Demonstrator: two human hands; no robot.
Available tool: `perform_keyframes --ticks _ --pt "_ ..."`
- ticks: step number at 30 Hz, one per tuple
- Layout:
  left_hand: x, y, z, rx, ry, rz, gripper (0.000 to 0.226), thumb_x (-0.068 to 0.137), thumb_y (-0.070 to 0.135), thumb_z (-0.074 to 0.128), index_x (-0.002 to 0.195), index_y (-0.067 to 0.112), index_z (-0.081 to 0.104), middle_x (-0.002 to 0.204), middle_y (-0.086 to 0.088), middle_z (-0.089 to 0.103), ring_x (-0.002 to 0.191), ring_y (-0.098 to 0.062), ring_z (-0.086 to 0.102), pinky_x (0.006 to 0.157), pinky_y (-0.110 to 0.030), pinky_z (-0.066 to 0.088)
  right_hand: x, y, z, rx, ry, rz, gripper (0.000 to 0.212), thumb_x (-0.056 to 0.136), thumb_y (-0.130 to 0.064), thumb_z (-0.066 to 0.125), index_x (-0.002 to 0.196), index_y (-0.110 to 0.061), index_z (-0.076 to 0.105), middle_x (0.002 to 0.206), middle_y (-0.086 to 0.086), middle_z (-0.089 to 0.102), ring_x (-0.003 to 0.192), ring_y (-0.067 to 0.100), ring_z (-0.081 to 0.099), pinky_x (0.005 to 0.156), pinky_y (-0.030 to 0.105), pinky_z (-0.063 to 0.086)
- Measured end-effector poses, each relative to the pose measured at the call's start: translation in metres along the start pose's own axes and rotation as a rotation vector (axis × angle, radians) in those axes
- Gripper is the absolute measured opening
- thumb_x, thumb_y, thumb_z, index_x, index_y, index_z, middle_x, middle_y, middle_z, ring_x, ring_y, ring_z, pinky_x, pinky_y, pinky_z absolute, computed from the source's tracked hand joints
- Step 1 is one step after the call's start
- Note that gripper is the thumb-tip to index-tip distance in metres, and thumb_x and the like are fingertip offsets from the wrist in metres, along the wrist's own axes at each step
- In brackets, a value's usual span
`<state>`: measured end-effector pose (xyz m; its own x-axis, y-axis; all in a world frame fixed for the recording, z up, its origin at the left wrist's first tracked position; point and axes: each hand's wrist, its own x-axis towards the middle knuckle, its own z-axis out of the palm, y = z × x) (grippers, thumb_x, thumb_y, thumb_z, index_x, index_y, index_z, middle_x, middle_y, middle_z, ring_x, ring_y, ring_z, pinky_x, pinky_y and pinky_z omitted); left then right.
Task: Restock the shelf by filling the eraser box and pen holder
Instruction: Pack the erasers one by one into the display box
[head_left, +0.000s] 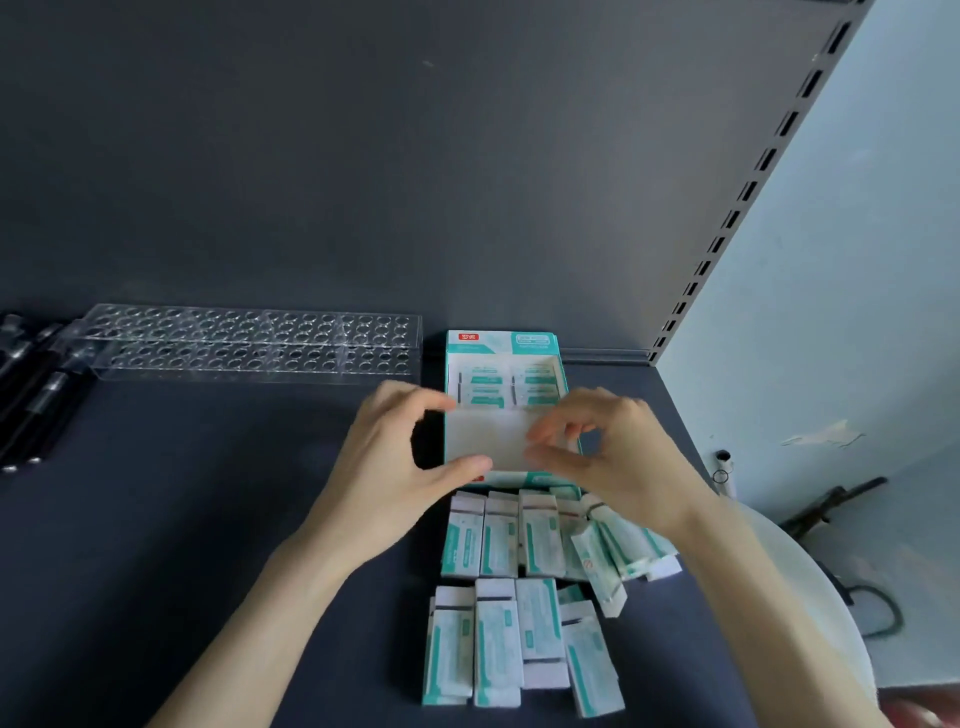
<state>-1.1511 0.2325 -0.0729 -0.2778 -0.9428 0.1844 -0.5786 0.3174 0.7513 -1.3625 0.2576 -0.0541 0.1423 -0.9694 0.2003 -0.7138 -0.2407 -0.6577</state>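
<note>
Loose erasers (498, 597) lie nearest, two rough rows in teal-and-white sleeves, a few at the right heaped askew, on the dark shelf (208, 519). Clear pen holder (249, 343) at back left, no pens showing in its holes; black pens (31, 384) lie beside its left end. Eraser box (483, 436) sits open just behind the loose rows. Left hand (395, 467) curls round its left wall, thumb on the near rim, gripping it. Right hand (623, 457) hovers over the right side, fingers curled toward the thumb; blurred, cannot tell if it holds anything. Step, as judged: loading the box. Best done with the left hand steadying it, each eraser laid flat, label matching, pushed tight against the packed stack (498, 387). Box: teal card, white inside, only the back end filled in two columns, bare floor in front.
</note>
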Motion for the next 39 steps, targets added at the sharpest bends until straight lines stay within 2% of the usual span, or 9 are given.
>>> perform_keyframes --ticks 3,12,16,20,25,28,32,35,39 --pt "-0.021 -0.003 -0.004 -0.049 -0.03 -0.003 0.028 0.068 0.036 0.079 0.091 0.026 0.065 0.09 0.011 0.057 0.086 -0.005 0.052 0.071 -0.009 0.037 -0.025 -0.01 0.006 -0.035 -0.057 0.027 0.017 0.071 -0.028 0.078 0.087 -0.026 0.071 0.089 -0.021 0.057 0.088 0.002 0.045 0.078 0.016 0.036" --pt "-0.044 -0.008 0.002 0.018 -0.207 -0.049 0.03 0.076 0.044 0.072 0.102 0.039 0.06 0.095 0.019 0.052 0.09 0.004 0.049 0.07 -0.005 0.034 -0.044 -0.022 0.008 -0.298 -0.155 0.118 0.047 0.073 -0.05 0.071 0.115 -0.03 0.063 0.106 -0.017 0.04 0.102 0.007 0.028 0.086 0.022 0.014" --pt "-0.045 -0.003 0.001 -0.085 -0.159 -0.065 0.023 0.073 0.03 0.078 0.088 0.031 0.061 0.086 0.014 0.059 0.082 0.0 0.051 0.067 -0.007 0.036 -0.043 -0.025 0.007 -0.192 -0.172 0.133 0.034 0.071 -0.039 0.076 0.099 -0.031 0.06 0.095 -0.026 0.043 0.097 0.007 0.034 0.084 0.022 0.019" --pt "-0.046 0.003 -0.004 -0.337 -0.184 -0.127 0.025 0.074 0.011 0.079 0.087 0.015 0.059 0.078 0.005 0.071 0.064 0.0 0.058 0.06 -0.01 0.041 -0.042 -0.03 0.005 0.138 -0.142 0.183 0.027 0.07 -0.02 0.08 0.089 -0.028 0.062 0.082 -0.008 0.059 0.078 0.007 0.051 0.071 0.013 0.041" --pt "-0.034 0.015 -0.009 -0.698 -0.14 -0.189 0.025 0.081 0.005 0.067 0.105 0.011 0.066 0.094 -0.008 0.072 0.083 -0.009 0.065 0.074 -0.017 0.05 -0.031 -0.031 -0.002 0.544 -0.09 0.145 0.026 0.08 -0.004 0.069 0.1 -0.02 0.064 0.079 -0.004 0.062 0.068 0.008 0.059 0.059 0.022 0.051" --pt "-0.021 0.027 -0.008 -0.861 -0.169 -0.216 0.02 0.092 0.001 0.052 0.107 0.007 0.063 0.1 -0.008 0.072 0.085 -0.017 0.069 0.076 -0.024 0.055 -0.02 -0.029 0.0 0.664 -0.03 0.216 0.032 0.077 -0.002 0.071 0.101 -0.015 0.056 0.096 0.018 0.06 0.075 0.021 0.063 0.054 0.029 0.055" --pt "-0.002 0.032 -0.005 -0.967 -0.161 -0.294 0.012 0.096 0.004 0.044 0.095 0.001 0.056 0.082 -0.009 0.059 0.06 -0.016 0.054 0.061 -0.027 0.047 -0.008 -0.023 0.0 0.621 0.038 0.164 0.028 0.069 -0.019 0.074 0.094 -0.011 0.065 0.098 0.017 0.067 0.081 0.033 0.062 0.071 0.034 0.055" --pt "0.01 0.029 -0.002 -0.813 -0.231 -0.259 0.023 0.091 0.019 0.058 0.103 -0.001 0.061 0.076 -0.003 0.056 0.057 -0.011 0.045 0.058 -0.023 0.04 0.0 -0.022 0.002 0.643 0.03 0.131 0.02 0.074 -0.011 0.07 0.094 -0.015 0.07 0.1 0.015 0.066 0.078 0.033 0.062 0.065 0.026 0.053" --pt "0.021 0.026 0.002 -0.746 -0.152 -0.24 0.01 0.087 0.01 0.064 0.09 0.0 0.066 0.055 0.001 0.051 0.053 -0.012 0.042 0.056 -0.024 0.036 0.009 -0.019 0.003 0.665 0.014 0.127 0.029 0.066 -0.017 0.072 0.096 -0.015 0.07 0.108 0.014 0.066 0.09 0.035 0.065 0.085 0.034 0.054"
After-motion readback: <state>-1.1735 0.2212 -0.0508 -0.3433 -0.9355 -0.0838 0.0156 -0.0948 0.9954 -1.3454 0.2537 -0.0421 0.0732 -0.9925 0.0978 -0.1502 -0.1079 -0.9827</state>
